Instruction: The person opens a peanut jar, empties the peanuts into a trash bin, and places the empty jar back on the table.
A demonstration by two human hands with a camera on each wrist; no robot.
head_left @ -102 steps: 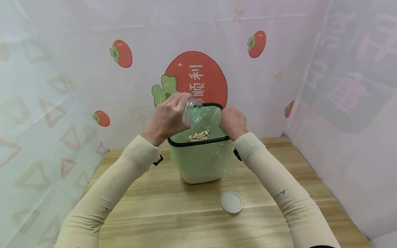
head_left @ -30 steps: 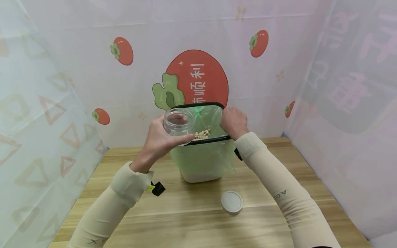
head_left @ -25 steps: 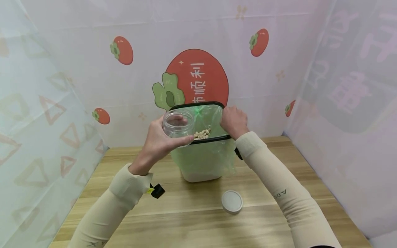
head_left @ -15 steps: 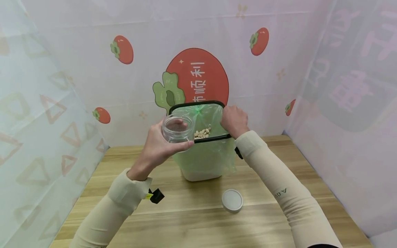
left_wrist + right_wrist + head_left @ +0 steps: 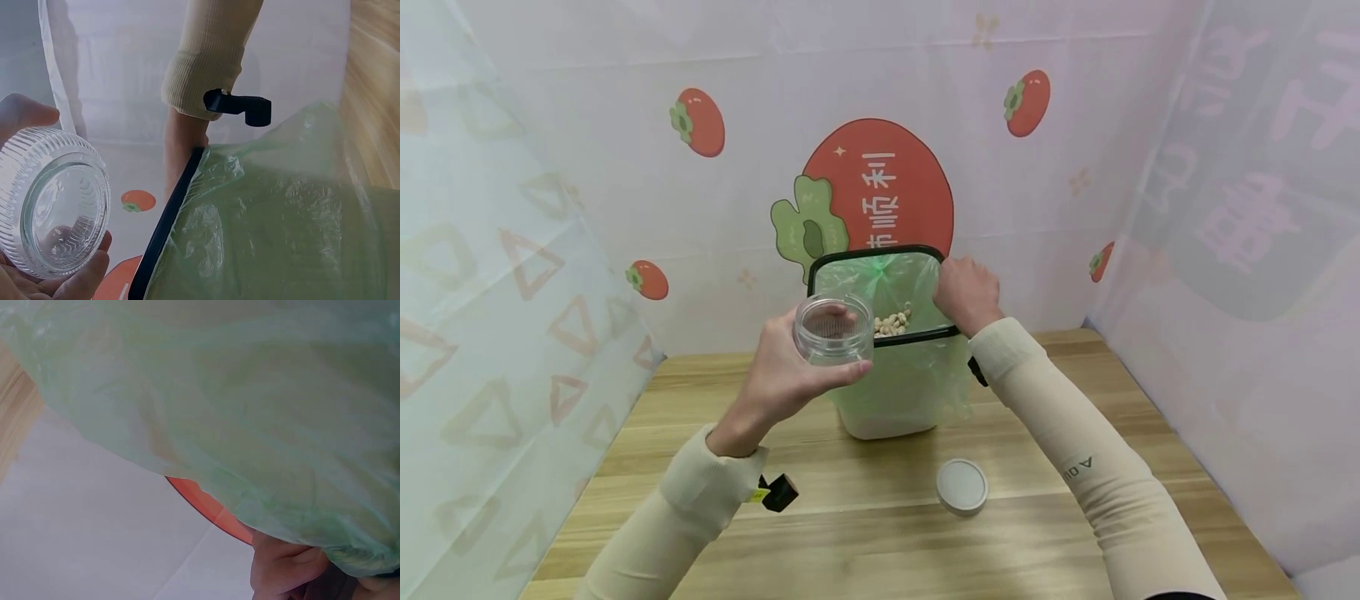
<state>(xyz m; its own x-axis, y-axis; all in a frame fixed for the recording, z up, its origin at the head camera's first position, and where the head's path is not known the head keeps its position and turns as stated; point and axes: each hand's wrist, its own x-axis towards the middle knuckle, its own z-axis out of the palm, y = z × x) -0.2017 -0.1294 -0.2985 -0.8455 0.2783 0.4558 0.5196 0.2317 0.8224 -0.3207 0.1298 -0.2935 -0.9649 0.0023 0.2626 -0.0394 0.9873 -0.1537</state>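
My left hand (image 5: 778, 367) grips a clear ribbed jar (image 5: 835, 329), mouth up, at the front left of a white bin (image 5: 880, 427). No contents show through the jar's wall. In the left wrist view, thumb and fingers wrap the jar (image 5: 59, 200), its base towards the camera. My right hand (image 5: 967, 292) grips the bin's black rim (image 5: 917, 337) at the right side. A thin green bag (image 5: 917, 375) lines the bin and hangs over its outside. Pale nuts (image 5: 892, 323) lie in the bag. In the right wrist view, curled fingers (image 5: 284, 565) show below the bag (image 5: 219, 412).
A round white lid (image 5: 962, 486) lies on the wooden table (image 5: 820, 533) in front of the bin. A printed cloth wall (image 5: 737, 200) stands close behind, with more cloth on both sides. Black wrist mounts (image 5: 780, 493) stick out below the cuffs.
Earlier the jar was tipped over the bin's mouth; my left hand has turned it upright and brought it left, then lower and nearer. The right hand keeps its place on the rim.
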